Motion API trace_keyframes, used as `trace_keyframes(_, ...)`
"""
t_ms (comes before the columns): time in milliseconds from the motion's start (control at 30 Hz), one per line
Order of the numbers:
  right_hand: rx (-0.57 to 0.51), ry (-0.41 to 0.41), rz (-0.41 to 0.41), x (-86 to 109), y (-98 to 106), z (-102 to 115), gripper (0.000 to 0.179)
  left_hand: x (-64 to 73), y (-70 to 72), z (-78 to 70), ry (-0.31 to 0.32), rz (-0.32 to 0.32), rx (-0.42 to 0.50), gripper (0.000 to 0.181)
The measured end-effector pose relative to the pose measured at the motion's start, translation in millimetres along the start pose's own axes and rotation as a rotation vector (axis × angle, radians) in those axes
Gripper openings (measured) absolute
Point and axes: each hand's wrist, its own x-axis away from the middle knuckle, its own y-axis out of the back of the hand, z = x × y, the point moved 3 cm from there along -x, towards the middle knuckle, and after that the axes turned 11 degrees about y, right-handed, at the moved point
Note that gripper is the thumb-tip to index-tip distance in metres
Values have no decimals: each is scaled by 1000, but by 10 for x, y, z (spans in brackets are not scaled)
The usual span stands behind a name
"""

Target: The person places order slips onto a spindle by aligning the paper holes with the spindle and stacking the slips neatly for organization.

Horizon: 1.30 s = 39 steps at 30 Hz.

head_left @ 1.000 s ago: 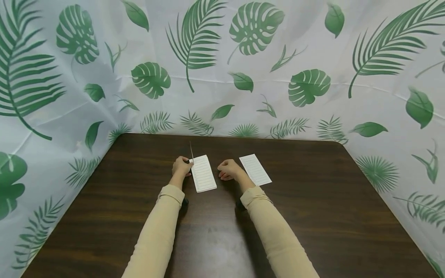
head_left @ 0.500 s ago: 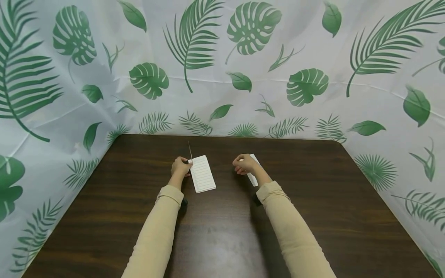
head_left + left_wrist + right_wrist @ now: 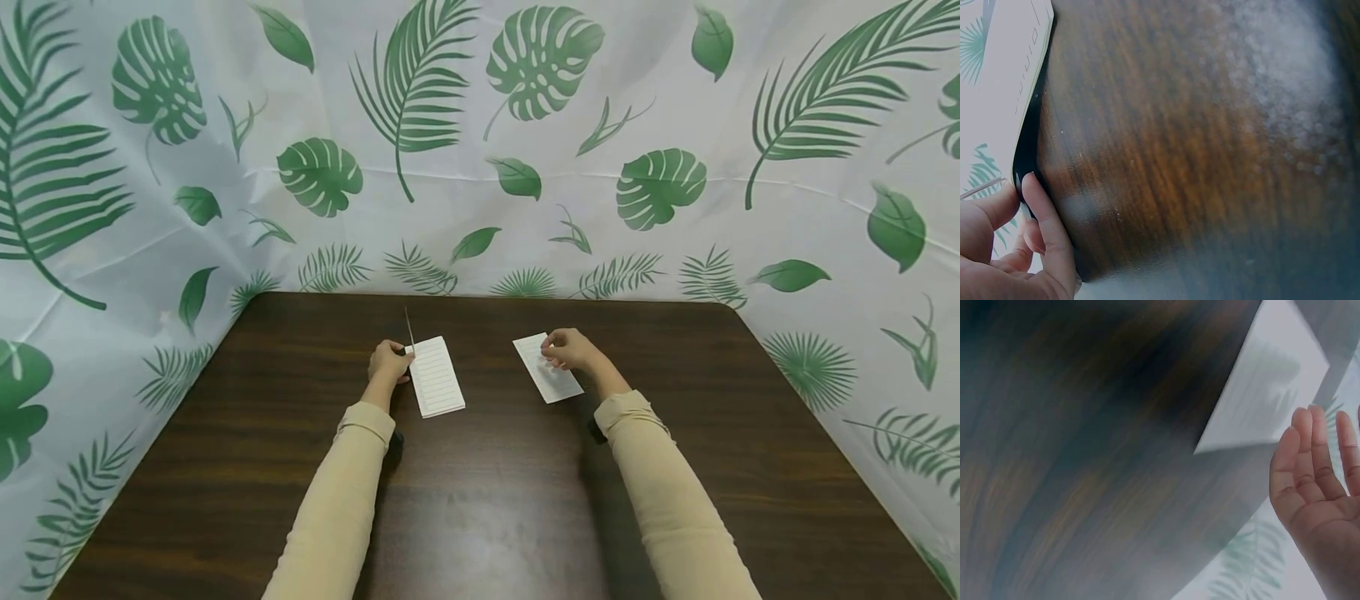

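Note:
A small lined notepad [image 3: 437, 379] lies tilted on the dark table. My left hand [image 3: 388, 362] pinches its left edge between thumb and fingers; the left wrist view shows the hand [image 3: 1029, 250] at the edge of the pad [image 3: 1007, 75]. A thin, narrow strip [image 3: 409, 329] rises from the thumb at the pad's upper left; its kind is unclear. Farther right lies a single lined sheet of paper [image 3: 551, 382]. My right hand [image 3: 572, 350] hovers over that sheet's upper right part, its fingers [image 3: 1322, 456] relaxed and nothing in them.
Dark wood-grain table [image 3: 480, 500] extends around both papers, with its rounded far edge beyond them. A white curtain [image 3: 442, 192] with green leaf prints hangs behind the table and along its sides.
My right hand has moved right from beside the notepad, passing over the loose sheet to its right part. The left hand keeps its grip on the pad.

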Motion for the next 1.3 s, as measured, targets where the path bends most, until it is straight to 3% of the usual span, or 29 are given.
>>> trace_keyframes(33,45,1,-1,32,41,36,37,19,12,-4,-9,-1,1,33)
trace_keyframes(167,236,-37,23,442,104,782,43,58,37,-4,-22,1,2,33)
trace_keyframes(233,326,-39,46,540,89,921,48,54,37,5,-19,3,-1,33)
trace_keyframes(400,450,-50,96,619,23,991,62,39,32,26,-9,6,-13,32)
trace_keyframes(667,480,-56,165,673,-22,939,73,41,15,56,-13,1,-21,32)
trace_keyframes(767,480,-42,169,557,-19,700,76,44,18,48,-19,-6,-17,31)
trace_keyframes(833,495,11,152,396,-13,303,77,41,24,37,-28,-11,-10,31)
trace_keyframes(933,562,144,98,132,-9,-471,79,35,31,34,-29,-10,-10,31)
trace_keyframes(1000,567,145,94,48,-19,-651,79,37,36,39,-24,-6,-11,31)
trace_keyframes(1033,561,139,90,55,-29,-603,76,38,36,41,-20,-4,-11,31)
trace_keyframes(1067,535,91,103,100,-36,-420,74,41,36,43,-18,-2,-12,31)
trace_keyframes(1200,516,16,111,528,-89,789,54,51,34,38,-24,-2,-15,32)
trace_keyframes(1267,528,0,99,635,-95,1069,52,43,36,34,-26,-2,-25,33)
trace_keyframes(1300,534,7,93,638,-93,1074,52,41,36,32,-25,0,-29,33)
